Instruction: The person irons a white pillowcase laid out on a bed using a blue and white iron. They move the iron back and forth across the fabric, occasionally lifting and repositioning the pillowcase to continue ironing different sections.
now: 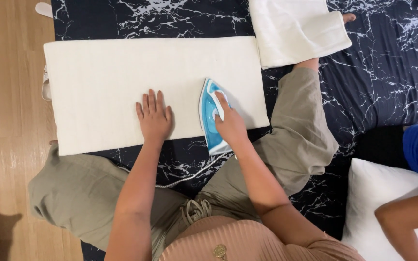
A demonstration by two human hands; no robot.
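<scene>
A long white cloth (102, 82) lies flat on a black marbled mat (378, 72). My left hand (154, 117) rests palm down on the cloth near its front edge, fingers spread. A blue and white iron (208, 116) stands on the cloth's right part, its tip pointing away from me. My right hand (228, 124) grips the iron's handle. The iron's cord (189, 177) trails back across the mat toward my lap.
A folded white towel (296, 29) lies beyond the cloth's right end, over my leg. A white pillow (378, 203) and another person's arm (407, 217) in a blue top are at the lower right. Wooden floor (6, 96) runs along the left.
</scene>
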